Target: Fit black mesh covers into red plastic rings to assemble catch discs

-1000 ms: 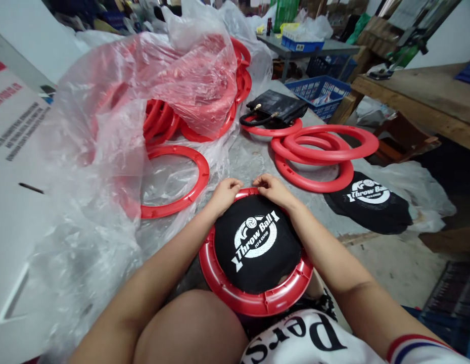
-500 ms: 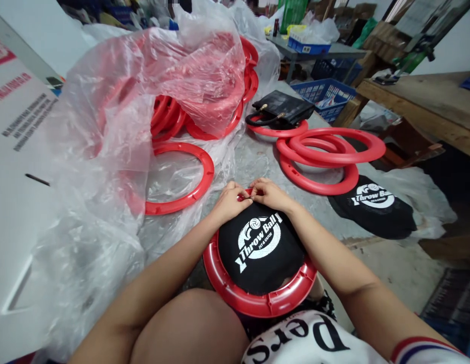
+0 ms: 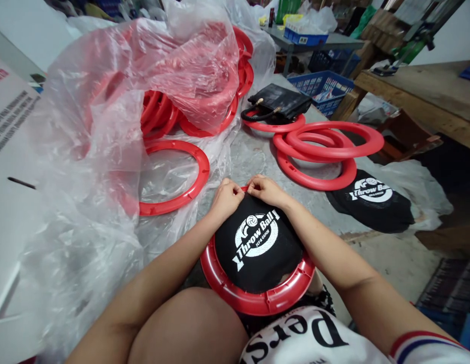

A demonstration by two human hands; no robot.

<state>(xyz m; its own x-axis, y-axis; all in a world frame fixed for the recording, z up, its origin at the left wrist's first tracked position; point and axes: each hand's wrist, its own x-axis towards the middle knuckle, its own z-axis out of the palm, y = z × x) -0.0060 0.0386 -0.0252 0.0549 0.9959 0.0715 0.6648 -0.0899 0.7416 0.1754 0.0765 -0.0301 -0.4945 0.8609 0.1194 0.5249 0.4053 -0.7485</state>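
Note:
A red plastic ring (image 3: 253, 299) rests on my lap against the table edge. A black mesh cloth (image 3: 257, 242) printed "Throw Ball" covers its middle. My left hand (image 3: 226, 198) and my right hand (image 3: 266, 190) sit side by side at the ring's far rim. Both are closed, pinching the cloth's far edge. The near part of the ring's rim is bare.
Loose red rings (image 3: 318, 146) lie stacked on the grey table (image 3: 253, 156), with a black handbag (image 3: 277, 103) behind them. Another printed black cloth (image 3: 371, 201) lies at right. A clear plastic bag (image 3: 151, 86) holds more rings; one ring (image 3: 178, 177) lies in front. A blue basket (image 3: 322, 88) stands behind.
My two hands have drawn together from apart on the far rim and now pinch the cloth's edge at the middle. The ring stays on my lap.

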